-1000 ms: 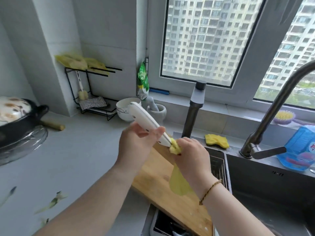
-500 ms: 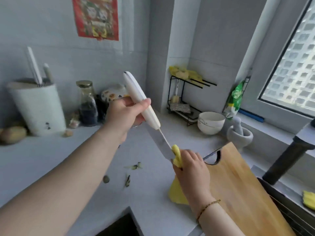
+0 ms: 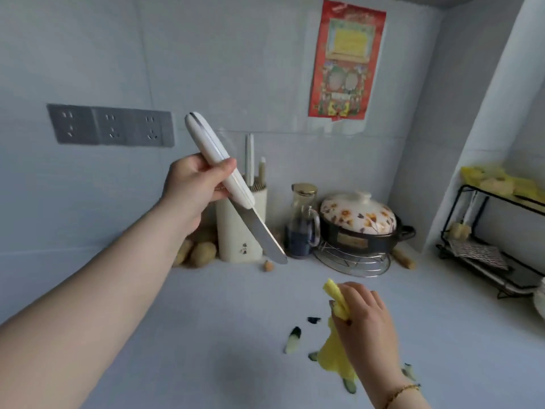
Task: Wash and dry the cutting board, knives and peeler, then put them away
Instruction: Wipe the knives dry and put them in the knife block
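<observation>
The left hand (image 3: pixel 194 184) grips the knife (image 3: pixel 240 188) by its white handle, raised above the worktop (image 3: pixel 206 320) with the blade slanting down and to the right in front of the cream knife block (image 3: pixel 236 240) that stands by the wall. To the right of the block stand a glass jar (image 3: pixel 303 222) and a black pot with a floral lid (image 3: pixel 358 222). Nearer, the right hand (image 3: pixel 365 320) clutches a yellow cloth (image 3: pixel 336 355) just above the worktop, among scattered vegetable scraps (image 3: pixel 293 339).
</observation>
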